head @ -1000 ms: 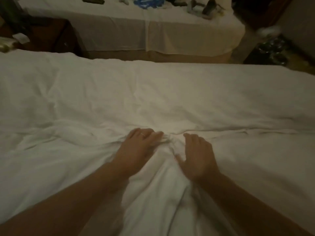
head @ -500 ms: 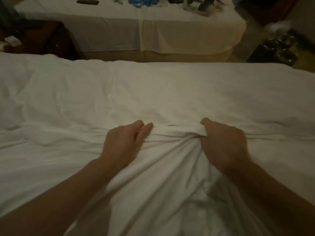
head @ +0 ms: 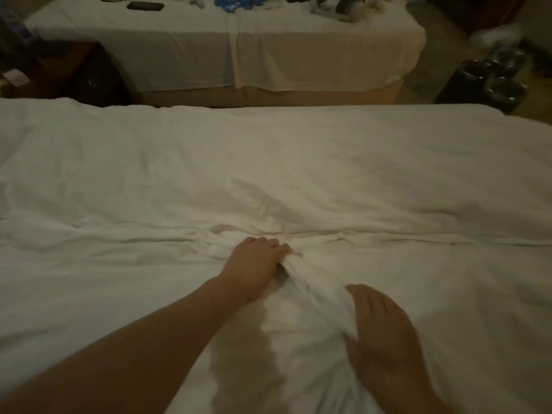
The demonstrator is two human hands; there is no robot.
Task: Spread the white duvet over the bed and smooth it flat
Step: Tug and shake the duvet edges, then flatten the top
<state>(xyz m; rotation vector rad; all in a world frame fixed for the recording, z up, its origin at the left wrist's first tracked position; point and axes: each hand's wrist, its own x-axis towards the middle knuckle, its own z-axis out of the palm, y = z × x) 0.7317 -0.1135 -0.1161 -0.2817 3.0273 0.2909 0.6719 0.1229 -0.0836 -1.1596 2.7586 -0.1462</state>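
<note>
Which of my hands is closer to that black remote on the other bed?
Left. The left hand sits farther up the duvet, toward the black remote; the right hand lies lower, nearer you.

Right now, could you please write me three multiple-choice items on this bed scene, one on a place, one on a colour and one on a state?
1. Where does the left hand rest?
A. on the bunched ridge of the duvet
B. on the second bed
C. on the nightstand

2. What colour is the duvet?
A. blue
B. white
C. brown

3. How does the right hand stand?
A. shut in a fist around a pillow
B. out of view
C. open, fingers spread on the cloth

Answers: 1 A, the left hand's fingers press into the raised fold at mid-bed. 2 B, the cloth is white across the whole bed. 3 C, the palm faces down with straight fingers beside the fold.
</note>
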